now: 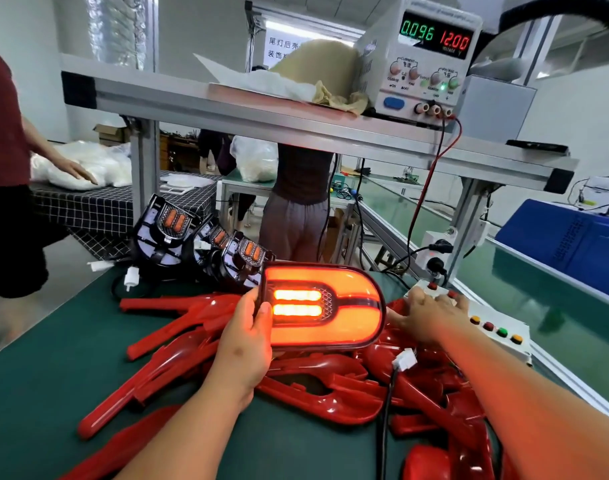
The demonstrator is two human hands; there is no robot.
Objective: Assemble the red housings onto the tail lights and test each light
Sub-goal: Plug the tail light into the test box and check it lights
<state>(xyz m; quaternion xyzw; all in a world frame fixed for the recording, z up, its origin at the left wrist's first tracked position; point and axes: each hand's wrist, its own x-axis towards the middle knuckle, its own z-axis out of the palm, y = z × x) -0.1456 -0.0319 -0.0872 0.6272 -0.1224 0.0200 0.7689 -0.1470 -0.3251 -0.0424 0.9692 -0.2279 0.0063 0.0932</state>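
Observation:
A tail light [325, 306] glows orange-red at the middle of the green bench, its two inner bars lit brightest. My left hand [247, 337] grips its left end, thumb on the lens. My right hand [431, 315] rests with curled fingers on a white button box [497, 332], fingertips at the red buttons on its far end. Several loose red housings [199, 344] lie heaped under and around the light. Unlit tail lights [206, 244] without housings stand in a row behind the heap. A white connector [405, 360] on a black cable lies on the housings.
A power supply [424, 57] on the upper shelf reads 0.096 and 12.00, with red and black leads running down. A blue case [566, 244] sits at right. One person stands at the left, another behind the bench.

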